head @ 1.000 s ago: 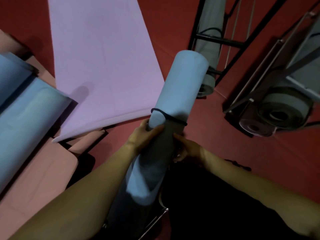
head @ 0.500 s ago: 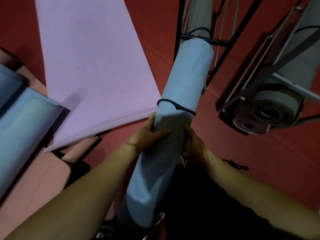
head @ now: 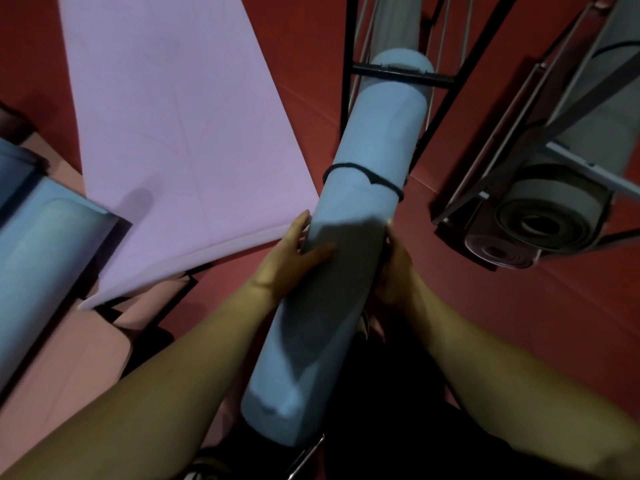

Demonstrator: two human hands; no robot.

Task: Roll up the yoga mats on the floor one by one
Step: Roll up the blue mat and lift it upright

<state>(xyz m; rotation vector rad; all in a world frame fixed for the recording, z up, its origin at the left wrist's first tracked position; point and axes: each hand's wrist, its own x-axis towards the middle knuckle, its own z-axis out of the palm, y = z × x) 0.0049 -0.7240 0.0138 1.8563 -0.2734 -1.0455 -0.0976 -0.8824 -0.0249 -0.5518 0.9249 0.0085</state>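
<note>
Fingers of the left hand (head: 291, 258) wrap the rolled blue mat (head: 349, 237) at mid-length; the right hand (head: 394, 268) grasps its opposite side. A black band (head: 363, 173) girds the roll, whose far end touches the black rack (head: 405, 72). A lilac mat (head: 180, 133) lies flat on the red floor (head: 519, 323).

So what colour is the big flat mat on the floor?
Light purple flat mat, seen from the head view.
</note>
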